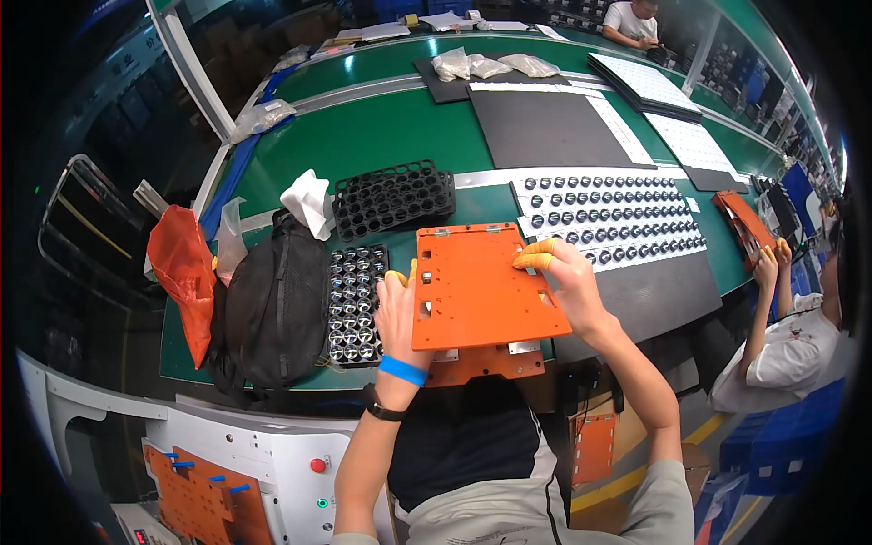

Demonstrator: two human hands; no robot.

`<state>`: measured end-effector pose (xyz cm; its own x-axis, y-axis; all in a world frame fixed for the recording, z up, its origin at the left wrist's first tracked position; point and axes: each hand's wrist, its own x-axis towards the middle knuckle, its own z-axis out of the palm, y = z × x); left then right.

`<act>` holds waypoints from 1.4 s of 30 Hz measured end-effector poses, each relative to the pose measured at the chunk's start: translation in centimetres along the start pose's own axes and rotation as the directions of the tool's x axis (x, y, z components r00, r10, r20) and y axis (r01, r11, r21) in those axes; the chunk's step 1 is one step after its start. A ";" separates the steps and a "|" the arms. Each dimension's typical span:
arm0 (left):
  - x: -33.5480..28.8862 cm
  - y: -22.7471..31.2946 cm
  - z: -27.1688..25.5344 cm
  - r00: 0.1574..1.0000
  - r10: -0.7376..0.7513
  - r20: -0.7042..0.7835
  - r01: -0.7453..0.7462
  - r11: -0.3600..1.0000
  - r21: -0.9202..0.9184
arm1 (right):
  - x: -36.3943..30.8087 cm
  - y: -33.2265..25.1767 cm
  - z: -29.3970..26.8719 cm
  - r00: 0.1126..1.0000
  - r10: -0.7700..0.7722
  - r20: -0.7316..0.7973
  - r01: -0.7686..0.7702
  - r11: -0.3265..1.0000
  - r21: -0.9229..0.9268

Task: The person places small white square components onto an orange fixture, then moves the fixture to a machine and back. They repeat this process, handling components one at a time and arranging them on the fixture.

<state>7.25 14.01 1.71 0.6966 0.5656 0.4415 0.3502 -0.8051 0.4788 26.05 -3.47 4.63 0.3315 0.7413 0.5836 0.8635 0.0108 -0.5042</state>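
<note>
Before me an orange plate fixture (486, 291) with hinges along its far edge is tilted over a second orange plate (486, 368), whose near edge shows beneath it. My left hand (397, 313) grips the upper plate's left edge, its fingers partly hidden. On the right side, my right hand (565, 277) holds that plate's edge, with yellow finger covers on its fingers. Close by my left hand stands a black tray (354, 354) of small round dark parts. Right of the fixture, rows of similar round parts (604, 218) sit on white strips.
Empty black trays (391, 197) lie behind the filled one. A black bag (272, 309) and a red plastic bag (184, 277) are at the left. Dark boards (559, 132) lie farther back. At the right, a co-worker (786, 345) holds another orange fixture (745, 225).
</note>
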 end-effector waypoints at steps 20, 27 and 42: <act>-1.9 0.0 -0.1 0.999 0.045 -0.002 -0.045 0.996 0.071 | 1.0 -0.4 0.8 0.999 -0.032 -0.002 0.032 0.999 0.033; -3.3 1.4 -3.4 0.993 -0.054 0.105 0.058 0.998 -0.029 | -0.5 -1.4 0.2 0.996 0.011 0.091 -0.004 0.996 -0.084; -11.8 0.8 -7.9 0.898 -0.257 0.357 0.342 0.919 -0.198 | -6.4 -3.3 0.1 0.964 -0.020 0.265 0.082 0.971 -0.227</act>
<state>-5.60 8.09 2.85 0.7591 0.6509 0.0026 0.4358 -0.5112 0.7408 21.00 -8.21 2.51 0.2016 0.8922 0.4042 0.9515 -0.0805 -0.2971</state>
